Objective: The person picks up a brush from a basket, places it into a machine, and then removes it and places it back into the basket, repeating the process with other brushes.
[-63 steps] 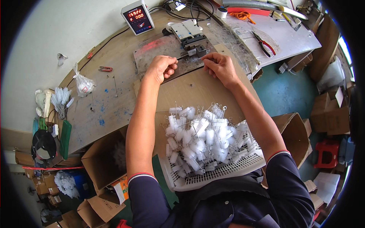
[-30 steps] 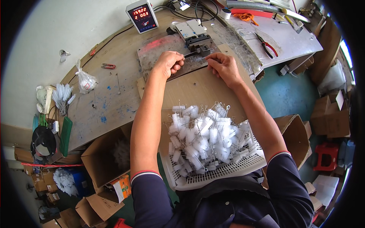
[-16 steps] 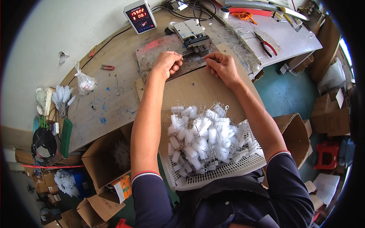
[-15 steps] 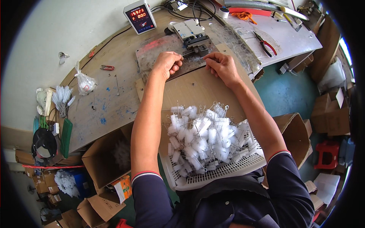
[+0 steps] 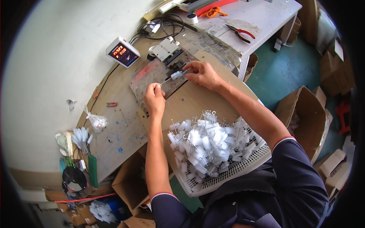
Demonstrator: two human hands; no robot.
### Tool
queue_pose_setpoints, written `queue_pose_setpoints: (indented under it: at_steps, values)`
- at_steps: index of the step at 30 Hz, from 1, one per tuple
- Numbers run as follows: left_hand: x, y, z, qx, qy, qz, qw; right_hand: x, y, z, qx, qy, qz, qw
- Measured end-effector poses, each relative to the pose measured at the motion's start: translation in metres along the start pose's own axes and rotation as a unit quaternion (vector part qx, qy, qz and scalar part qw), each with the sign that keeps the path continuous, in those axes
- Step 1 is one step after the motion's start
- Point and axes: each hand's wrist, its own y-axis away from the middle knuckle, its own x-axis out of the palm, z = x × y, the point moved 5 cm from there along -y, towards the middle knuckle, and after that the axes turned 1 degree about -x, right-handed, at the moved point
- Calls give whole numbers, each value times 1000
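navy short sleeves (image 5: 298, 167) with red-white trim (image 5: 283, 140)

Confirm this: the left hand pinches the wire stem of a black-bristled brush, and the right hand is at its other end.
Not quite: the head view shows a white-bristled brush, not a black one. The left hand does pinch its wire stem, and the right hand is at its other end.

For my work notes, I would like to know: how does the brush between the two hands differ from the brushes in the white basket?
The held brush is single; the heaped brushes are many, piled in the white basket. The held brush has its stem in the left hand and the right hand at its bristle end; no hand touches the heaped brushes. Both have white bristles and wire stems.
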Motion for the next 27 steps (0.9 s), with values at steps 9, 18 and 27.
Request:
queue_pose_setpoints:
  at_steps: [9, 18, 27]
  values:
    - [14, 9, -13, 19, 26, 39, 999, 0, -2, -4, -3, -14, -2, 1000]
    - [14, 10, -13, -14, 48, 46, 998, -2, -1, -6, 1, 0, 8, 1000]
    - [42, 15, -57, 277, -227, 82, 930, -2, -2, -10, 3, 16, 35, 999]
